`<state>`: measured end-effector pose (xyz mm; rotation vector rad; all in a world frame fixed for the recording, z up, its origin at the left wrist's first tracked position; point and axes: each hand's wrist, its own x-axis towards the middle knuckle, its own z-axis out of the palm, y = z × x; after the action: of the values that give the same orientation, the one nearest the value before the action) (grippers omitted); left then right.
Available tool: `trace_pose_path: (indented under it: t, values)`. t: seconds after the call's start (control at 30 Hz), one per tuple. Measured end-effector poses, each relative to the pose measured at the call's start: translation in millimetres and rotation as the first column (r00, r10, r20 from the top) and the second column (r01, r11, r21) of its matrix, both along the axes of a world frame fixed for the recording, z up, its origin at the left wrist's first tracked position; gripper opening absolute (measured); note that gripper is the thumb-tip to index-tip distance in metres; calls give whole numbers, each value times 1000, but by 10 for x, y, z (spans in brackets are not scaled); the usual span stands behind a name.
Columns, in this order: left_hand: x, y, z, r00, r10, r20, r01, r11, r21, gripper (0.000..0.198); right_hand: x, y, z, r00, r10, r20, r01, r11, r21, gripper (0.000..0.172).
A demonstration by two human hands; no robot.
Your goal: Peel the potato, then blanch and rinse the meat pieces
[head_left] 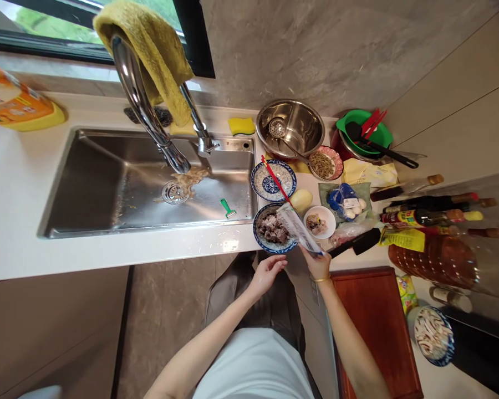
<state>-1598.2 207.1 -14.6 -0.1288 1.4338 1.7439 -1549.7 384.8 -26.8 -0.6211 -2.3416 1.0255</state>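
Observation:
My right hand (pixel 317 264) grips one end of a clear flat packet (pixel 298 228), whose other end reaches over a blue-rimmed bowl (pixel 273 228) of dark, pinkish pieces. Just below that bowl, my left hand (pixel 268 272) hangs with its fingers loosely curled and apart, holding nothing. Behind the bowl, red chopsticks (pixel 276 180) rest across a blue patterned plate (pixel 270 189). A pale peeled vegetable (pixel 301 200) lies beside the packet, and a small white bowl (pixel 320 221) of chopped pieces stands to its right.
At left is a steel sink (pixel 108 194) with a green peeler (pixel 227 209) and peelings. A steel basin (pixel 291 124) stands at the back. To the right are a black-handled knife (pixel 357 243), bottles (pixel 424 217) and a red-brown board (pixel 372 327).

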Motion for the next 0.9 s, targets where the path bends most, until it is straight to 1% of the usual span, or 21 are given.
trace_pose_path:
  t: [0.07, 0.17, 0.27, 0.4, 0.5, 0.6, 0.77, 0.83, 0.9]
  values:
    - [-1, -10, 3, 1000, -11, 10, 11, 1000, 1, 45, -78, 41, 10, 999, 41, -8, -40, 996, 80, 22]
    - [-4, -30, -4, 1000, -16, 14, 16, 1000, -3, 46, -97, 116, -4, 998, 38, -42, -32, 989, 142, 22]
    - [-20, -52, -12, 1000, -4, 12, 5, 1000, -16, 47, -15, 191, -61, 998, 21, -59, -12, 991, 136, 23]
    - [-41, -63, -3, 1000, -14, 12, 14, 1000, -25, 46, 131, 259, -153, 1000, 3, -29, 0, 995, 99, 23]
    - [-35, -50, 0, 999, -37, 8, 37, 999, -28, 43, 230, 263, -178, 999, -39, -11, 40, 991, 124, 22]
    - [-13, -24, -10, 999, -48, 13, 49, 998, -29, 42, 337, 199, -156, 999, -42, 6, 41, 990, 136, 21]
    - [13, 9, -25, 998, -65, 14, 65, 998, -20, 43, 466, -31, -101, 998, -53, -20, 54, 996, 67, 17]
    - [17, 11, -32, 998, -66, 11, 66, 998, -16, 44, 442, -119, -87, 1000, 4, -15, -3, 999, 32, 16]
    - [20, 11, -43, 998, -64, 10, 64, 998, -14, 44, 376, -184, -75, 998, 56, 0, -56, 998, 28, 16]
